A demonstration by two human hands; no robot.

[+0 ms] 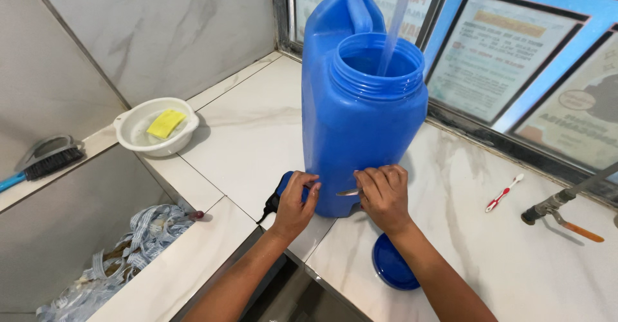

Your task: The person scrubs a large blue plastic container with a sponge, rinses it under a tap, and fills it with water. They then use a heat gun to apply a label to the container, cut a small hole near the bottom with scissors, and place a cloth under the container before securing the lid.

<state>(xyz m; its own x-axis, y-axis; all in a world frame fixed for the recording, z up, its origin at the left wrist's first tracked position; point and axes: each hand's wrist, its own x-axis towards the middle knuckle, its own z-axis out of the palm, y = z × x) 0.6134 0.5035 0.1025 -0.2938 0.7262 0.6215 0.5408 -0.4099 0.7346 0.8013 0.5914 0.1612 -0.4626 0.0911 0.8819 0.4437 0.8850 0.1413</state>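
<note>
Single head view, looking down, close over counter (257,135).

Glossy blue plastic jug (360,122), marble-look counter (251,142)

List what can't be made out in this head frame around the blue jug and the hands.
- Metal tool, head view: only a sliver shows between the hands; the right hand hides the rest.
- Dark blue object: the left hand covers most of it.
- Water level in the blue jug: opaque wall hides it.
- Source of the water stream: cut off by the top edge.
- Blue lid: partly behind the right forearm.
</note>
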